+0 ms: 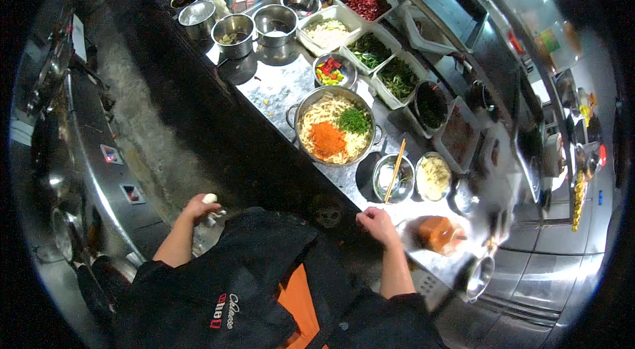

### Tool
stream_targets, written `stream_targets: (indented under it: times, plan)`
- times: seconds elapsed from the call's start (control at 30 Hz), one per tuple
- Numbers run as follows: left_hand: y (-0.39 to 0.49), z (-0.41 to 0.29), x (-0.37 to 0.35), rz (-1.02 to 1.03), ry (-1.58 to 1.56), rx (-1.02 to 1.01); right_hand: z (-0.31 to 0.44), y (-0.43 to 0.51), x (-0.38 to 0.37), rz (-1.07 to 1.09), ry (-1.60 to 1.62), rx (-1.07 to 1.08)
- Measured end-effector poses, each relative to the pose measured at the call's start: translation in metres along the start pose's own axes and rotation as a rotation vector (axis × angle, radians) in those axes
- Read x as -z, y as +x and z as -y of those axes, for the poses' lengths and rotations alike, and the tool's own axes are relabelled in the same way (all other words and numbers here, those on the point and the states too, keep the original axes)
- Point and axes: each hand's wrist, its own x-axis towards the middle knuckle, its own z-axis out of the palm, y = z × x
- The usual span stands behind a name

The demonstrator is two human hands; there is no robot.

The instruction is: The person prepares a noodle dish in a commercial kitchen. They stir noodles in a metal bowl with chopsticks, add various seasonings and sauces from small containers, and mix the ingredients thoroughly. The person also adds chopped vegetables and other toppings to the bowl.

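My left hand (pixel 197 207) is closed around a small white rounded object (pixel 210 198), out over the floor left of my body. More pale material shows blurred below the fingers. My right hand (pixel 378 224) is at the counter's front edge with its fingers curled; whether anything is inside them is hidden. Just beyond it, wooden chopsticks (pixel 395 170) lean across a steel bowl (pixel 381 185). Farther left stands a two-handled steel pot (pixel 297 123) of pale strips, topped with orange-red powder (pixel 326 141) and chopped green herbs (pixel 353 121).
A bowl of minced pale food (pixel 433 178) and an orange-brown container (pixel 439 234) stand to the right. Beyond the pot are a bowl of chopped red and yellow peppers (pixel 329 71), plastic tubs of leafy greens (pixel 398 80) and dried red chillies (pixel 366 4), and steel seasoning pots (pixel 233 35).
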Motion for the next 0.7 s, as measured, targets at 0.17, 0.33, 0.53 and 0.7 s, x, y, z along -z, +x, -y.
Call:
stream_targets:
  times: [0.17,0.33,0.53,0.7]
  plan:
    - [0.003,-0.012,-0.025,-0.121,0.897,-0.071,0.011,0.008,-0.004,-0.062,-0.211,0.198]
    - [-0.032,-0.059,-0.032,-0.298,0.58,-0.067,-0.001,-0.007,0.004,-0.076,-0.141,0.035]
    - [-0.093,-0.21,-0.127,-0.178,0.24,-0.602,0.029,0.015,-0.001,0.029,-0.211,0.431]
    - [-0.132,-0.271,-0.211,0.071,0.356,-0.84,0.093,0.031,-0.024,0.162,-0.318,0.799]
